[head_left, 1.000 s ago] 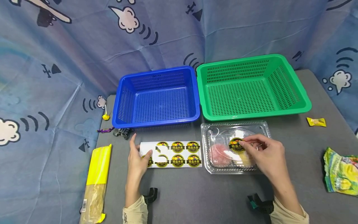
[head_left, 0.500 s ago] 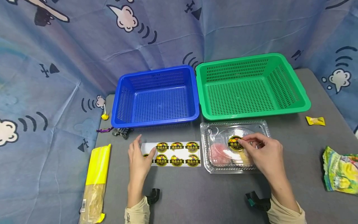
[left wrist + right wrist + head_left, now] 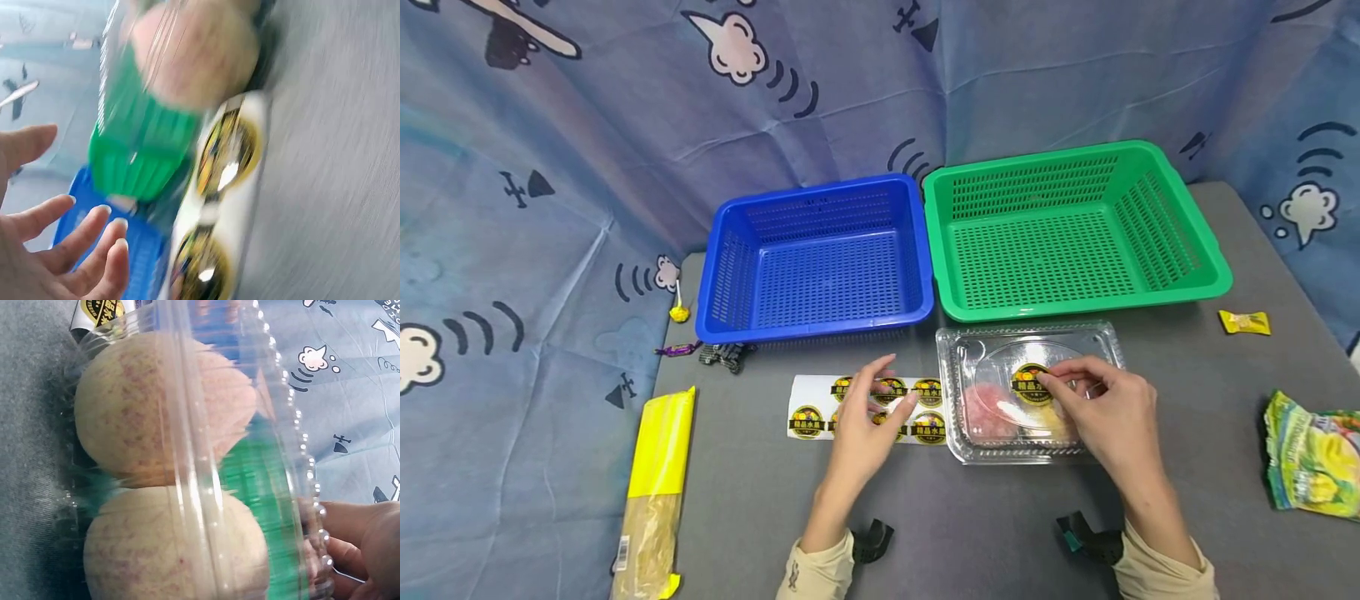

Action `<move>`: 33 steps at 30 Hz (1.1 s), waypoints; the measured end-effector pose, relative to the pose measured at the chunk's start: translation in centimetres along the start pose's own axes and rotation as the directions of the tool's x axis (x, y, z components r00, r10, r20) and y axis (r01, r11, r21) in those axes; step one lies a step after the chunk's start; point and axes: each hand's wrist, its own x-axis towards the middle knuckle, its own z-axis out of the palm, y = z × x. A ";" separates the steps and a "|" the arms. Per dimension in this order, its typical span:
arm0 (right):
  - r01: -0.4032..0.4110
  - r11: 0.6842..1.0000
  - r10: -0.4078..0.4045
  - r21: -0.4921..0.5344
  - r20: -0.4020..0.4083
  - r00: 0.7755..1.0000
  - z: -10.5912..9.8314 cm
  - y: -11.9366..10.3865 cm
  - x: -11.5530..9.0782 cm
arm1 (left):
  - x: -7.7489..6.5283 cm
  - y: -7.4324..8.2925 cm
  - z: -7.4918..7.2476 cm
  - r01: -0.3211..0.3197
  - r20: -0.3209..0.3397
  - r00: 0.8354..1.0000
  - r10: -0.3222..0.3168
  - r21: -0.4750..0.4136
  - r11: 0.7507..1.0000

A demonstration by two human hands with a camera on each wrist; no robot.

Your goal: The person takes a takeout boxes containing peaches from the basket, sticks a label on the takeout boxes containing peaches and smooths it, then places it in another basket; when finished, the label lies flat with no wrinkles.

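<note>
Currently, over one container [image 3: 951,400], right hand [image 3: 1112,412] pinches one sticker [image 3: 1030,384]; left of container, released left hand [image 3: 861,437] overhangs one sheet [image 3: 811,392].

head: high, forward-down | left wrist: low, sideways | right wrist: low, sideways, nearest | shared: clear box [image 3: 992,408]

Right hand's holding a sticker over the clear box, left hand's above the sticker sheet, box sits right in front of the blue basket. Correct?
Wrong basket: the clear box sits in front of the green basket, per the head view. The right hand, sticker, left hand and sticker sheet are as you said.
</note>
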 end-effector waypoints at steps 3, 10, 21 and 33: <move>0.004 1.000 -0.004 0.000 -0.008 1.000 0.1 0.1 0.0 | -0.1 0.2 1.4 0.034 0.107 0.994 -0.027 -0.066 0.997; -0.006 1.000 0.006 -0.014 -0.024 1.000 0.2 0.2 0.0 | -0.4 0.5 3.2 0.065 0.193 0.980 -0.046 -0.093 0.994; -0.005 1.000 0.004 -0.026 -0.049 0.999 0.6 0.2 0.0 | -0.7 1.0 4.0 0.082 0.244 0.968 -0.055 -0.105 0.991; -0.018 0.999 0.016 -0.043 -0.050 0.999 0.8 0.0 0.0 | -0.7 0.9 4.3 0.070 0.262 0.964 -0.034 -0.130 0.989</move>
